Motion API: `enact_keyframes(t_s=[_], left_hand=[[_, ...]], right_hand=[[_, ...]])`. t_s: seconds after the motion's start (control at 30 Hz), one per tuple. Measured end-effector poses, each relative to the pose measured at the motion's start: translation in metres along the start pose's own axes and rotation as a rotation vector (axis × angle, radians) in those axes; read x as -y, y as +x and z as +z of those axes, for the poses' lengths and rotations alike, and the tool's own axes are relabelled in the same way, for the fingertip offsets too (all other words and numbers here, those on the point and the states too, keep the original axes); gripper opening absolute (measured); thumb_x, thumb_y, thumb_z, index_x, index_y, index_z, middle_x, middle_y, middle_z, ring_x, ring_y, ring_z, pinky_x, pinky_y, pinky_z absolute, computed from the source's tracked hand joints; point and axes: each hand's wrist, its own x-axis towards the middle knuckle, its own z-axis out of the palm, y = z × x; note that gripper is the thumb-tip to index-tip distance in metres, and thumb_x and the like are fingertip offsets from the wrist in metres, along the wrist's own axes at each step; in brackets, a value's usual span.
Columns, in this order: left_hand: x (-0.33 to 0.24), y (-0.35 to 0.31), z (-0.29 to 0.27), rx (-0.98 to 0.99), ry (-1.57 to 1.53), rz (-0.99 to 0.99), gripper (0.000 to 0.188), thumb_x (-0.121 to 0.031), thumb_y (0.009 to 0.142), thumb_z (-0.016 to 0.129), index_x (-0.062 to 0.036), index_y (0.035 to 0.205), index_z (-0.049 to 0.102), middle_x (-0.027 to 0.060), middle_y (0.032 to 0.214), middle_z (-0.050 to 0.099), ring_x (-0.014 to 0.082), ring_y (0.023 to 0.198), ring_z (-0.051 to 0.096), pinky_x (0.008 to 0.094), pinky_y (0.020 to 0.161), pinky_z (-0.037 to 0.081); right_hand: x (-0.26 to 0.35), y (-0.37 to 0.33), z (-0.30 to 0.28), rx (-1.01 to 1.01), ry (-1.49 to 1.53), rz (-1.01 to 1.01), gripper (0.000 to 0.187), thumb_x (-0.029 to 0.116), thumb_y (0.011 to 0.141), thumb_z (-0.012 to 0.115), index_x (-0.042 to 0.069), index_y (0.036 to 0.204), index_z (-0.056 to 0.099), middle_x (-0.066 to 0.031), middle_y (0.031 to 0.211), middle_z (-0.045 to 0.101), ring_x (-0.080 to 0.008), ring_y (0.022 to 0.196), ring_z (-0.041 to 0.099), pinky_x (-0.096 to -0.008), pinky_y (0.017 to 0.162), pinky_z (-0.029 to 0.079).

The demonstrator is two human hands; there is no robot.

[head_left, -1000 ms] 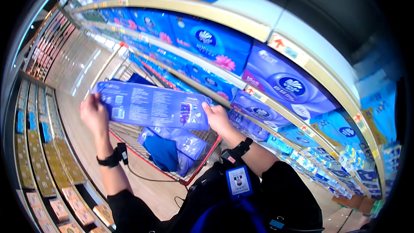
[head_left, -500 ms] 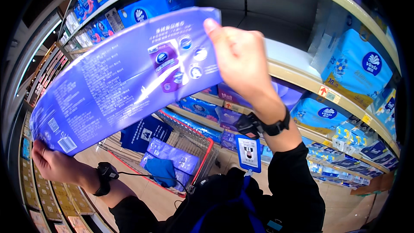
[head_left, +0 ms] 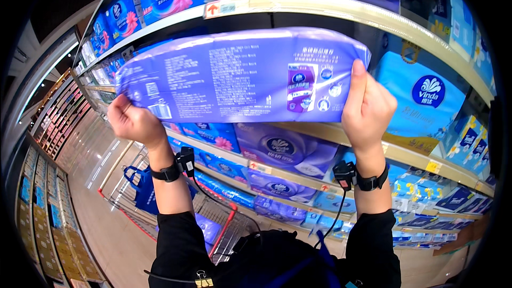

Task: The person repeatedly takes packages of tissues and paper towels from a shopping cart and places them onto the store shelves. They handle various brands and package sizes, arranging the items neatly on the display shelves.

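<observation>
**Purple tissue pack raised to the shelf opening**

I have both hands up on a long purple pack of tissue rolls [head_left: 240,77], held lengthwise at the level of the dark gap under the upper shelf board [head_left: 330,8]. My left hand [head_left: 133,122] is clamped on the pack's left end, fingers curled around the lower corner. My right hand [head_left: 368,106] grips the right end, the thumb lying up across the front face. The wrapper is glossy plastic, violet fading to lighter lilac along the top, with blocks of small white print across the middle, a barcode panel near the left end and a small picture panel toward the right.

The far side of the pack is hidden from me, so I cannot tell whether it rests on the shelf board behind or hangs free in my grip. My right fingers are out of sight behind the pack. Below, my arms and body cover much of the shopping cart [head_left: 224,229]; only its wire basket, red trim and a blue bag [head_left: 141,192] show.
</observation>
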Motion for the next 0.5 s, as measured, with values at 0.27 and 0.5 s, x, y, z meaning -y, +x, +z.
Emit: enact_keyframes(t_s=[0.27,0.5], left_hand=[[0.004,-0.069,0.07,0.336,0.133,-0.183,0.018,-0.011,0.095,0.062,0.001,0.082,0.063,0.0147,0.075,0.062,0.0308,0.068,0.056,0.0395,0.063,0.043],[0.032,-0.041,0.145,0.71,0.319,-0.11,0.032,-0.03,0.096,0.059,0.0002,0.089,0.067,0.021,0.084,0.069,0.0424,0.083,0.065,0.0451,0.076,0.052]], right_hand=[[-0.044,-0.003,-0.005,0.148,-0.153,0.187,0.028,0.009,0.097,0.061,-0.002,0.072,0.068,-0.0184,0.054,0.056,-0.0304,0.043,0.055,-0.0382,0.042,0.038],[-0.051,0.02,0.038,0.176,-0.337,0.271,0.043,0.039,0.095,0.062,0.003,0.119,0.067,-0.0242,0.081,0.069,-0.0433,0.078,0.068,-0.0476,0.071,0.053]])
